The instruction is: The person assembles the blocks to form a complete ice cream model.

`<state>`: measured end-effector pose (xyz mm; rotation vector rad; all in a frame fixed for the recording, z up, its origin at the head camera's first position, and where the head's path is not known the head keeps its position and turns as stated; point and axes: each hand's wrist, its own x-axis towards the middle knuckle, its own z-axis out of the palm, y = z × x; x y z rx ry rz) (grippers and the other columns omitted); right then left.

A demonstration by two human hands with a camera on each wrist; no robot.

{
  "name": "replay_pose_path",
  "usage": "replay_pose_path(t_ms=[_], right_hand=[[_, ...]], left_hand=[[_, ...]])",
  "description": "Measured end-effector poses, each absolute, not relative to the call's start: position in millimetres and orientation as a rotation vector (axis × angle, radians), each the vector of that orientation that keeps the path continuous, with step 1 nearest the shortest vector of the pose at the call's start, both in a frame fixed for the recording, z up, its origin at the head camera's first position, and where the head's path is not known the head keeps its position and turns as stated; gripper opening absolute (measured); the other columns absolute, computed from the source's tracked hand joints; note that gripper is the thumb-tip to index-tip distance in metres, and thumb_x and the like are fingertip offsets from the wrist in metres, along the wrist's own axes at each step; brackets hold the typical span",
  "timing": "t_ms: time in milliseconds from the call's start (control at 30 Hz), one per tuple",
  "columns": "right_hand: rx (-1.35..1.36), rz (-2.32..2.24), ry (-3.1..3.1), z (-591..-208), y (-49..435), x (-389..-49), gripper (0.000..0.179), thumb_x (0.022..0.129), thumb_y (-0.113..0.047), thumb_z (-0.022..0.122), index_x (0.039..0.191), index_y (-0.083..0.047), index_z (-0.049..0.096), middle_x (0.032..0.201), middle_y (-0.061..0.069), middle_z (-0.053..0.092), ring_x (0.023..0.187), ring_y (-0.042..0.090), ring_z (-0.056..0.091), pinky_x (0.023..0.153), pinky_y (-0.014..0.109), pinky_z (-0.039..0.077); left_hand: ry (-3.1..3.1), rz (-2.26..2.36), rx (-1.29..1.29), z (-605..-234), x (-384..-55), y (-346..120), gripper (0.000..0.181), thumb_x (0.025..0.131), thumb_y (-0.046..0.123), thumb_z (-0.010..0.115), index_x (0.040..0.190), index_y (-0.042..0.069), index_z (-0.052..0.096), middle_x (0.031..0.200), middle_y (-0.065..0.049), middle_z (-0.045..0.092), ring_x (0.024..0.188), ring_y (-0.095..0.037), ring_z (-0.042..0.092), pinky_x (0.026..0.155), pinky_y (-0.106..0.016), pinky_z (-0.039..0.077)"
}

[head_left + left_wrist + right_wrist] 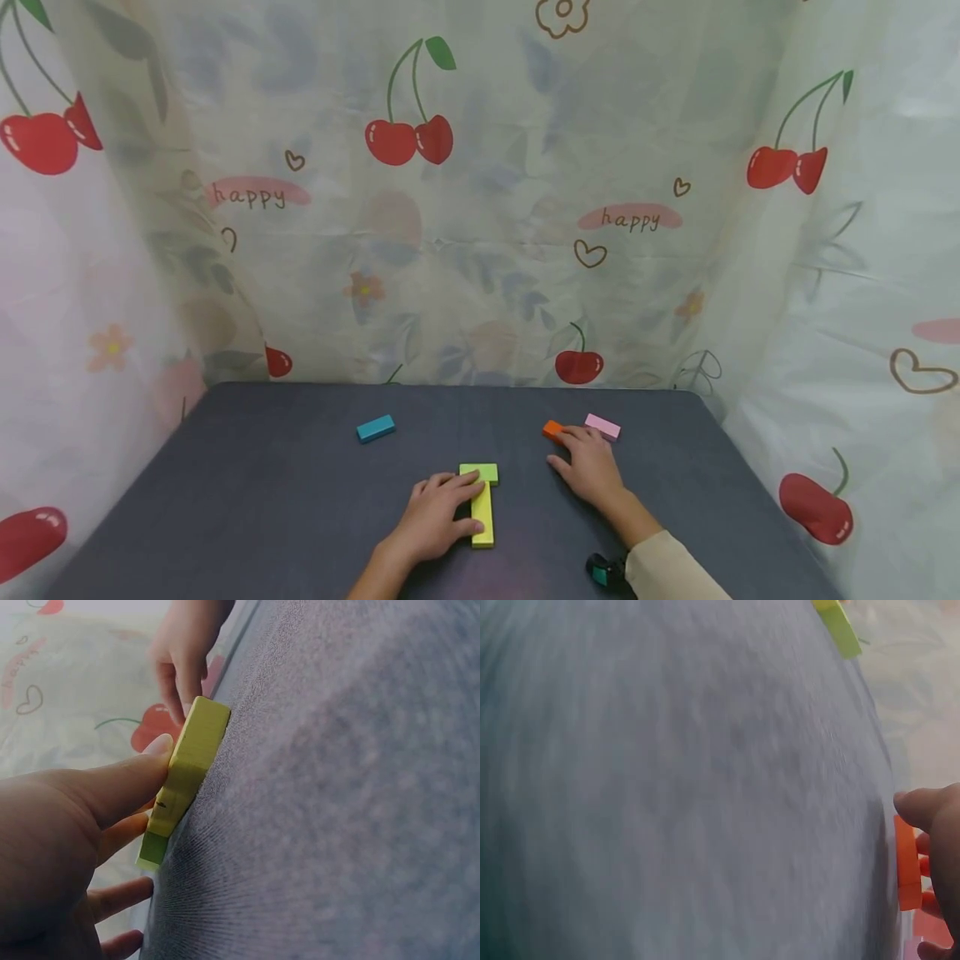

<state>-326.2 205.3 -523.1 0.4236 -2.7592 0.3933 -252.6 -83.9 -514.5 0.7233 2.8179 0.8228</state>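
Observation:
In the head view, a long yellow block and a shorter lime-green block form a T on the dark table. My left hand rests on their left side, thumb touching the yellow block near its close end and fingers reaching over toward the junction. The left wrist view has that thumb against the yellow block, the other fingers extended. At the right, my right hand reaches to an orange block, its fingers partly covering it. In the right wrist view the fingers lie behind the orange block.
A pink block lies just beyond the right hand. A blue block sits at the back left of the table. Near the right sleeve is a black device. A cherry-print curtain surrounds the table.

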Motion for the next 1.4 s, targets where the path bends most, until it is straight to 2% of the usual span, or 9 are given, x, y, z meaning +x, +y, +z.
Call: replay_pose_path(t_ms=[300,900,1400], right_hand=[[0.474,0.437,-2.773,-524,176,-324,0.046,0.087,-0.035,0.073,0.123,-0.008,0.068,0.126,0.007,0.061,0.111,0.029,0.051,0.095,0.050,0.041],[0.672,0.525,-2.753,-525,134,-314,0.045,0.091,-0.042,0.066,0.124,-0.011,0.068,0.126,0.004,0.061,0.112,0.026,0.050,0.093,0.050,0.042],[0.837,0.559,-2.744,-525,123,-312,0.033,0.096,-0.028,0.062,0.127,-0.016,0.067,0.128,0.001,0.061,0.115,0.023,0.050,0.094,0.050,0.042]], left_hand=[[2.828,0.802,0.714,-516,-255,-83,0.059,0.087,0.047,0.068,0.140,0.023,0.056,0.149,0.006,0.043,0.131,-0.030,0.038,0.101,-0.061,0.026],[2.826,0.810,0.725,-514,-251,-84,0.059,0.087,0.047,0.067,0.140,0.022,0.056,0.148,0.004,0.044,0.131,-0.031,0.039,0.100,-0.062,0.027],[2.815,0.827,0.731,-514,-252,-84,0.060,0.087,0.048,0.067,0.141,0.023,0.054,0.149,0.005,0.043,0.131,-0.031,0.038,0.100,-0.062,0.026]])
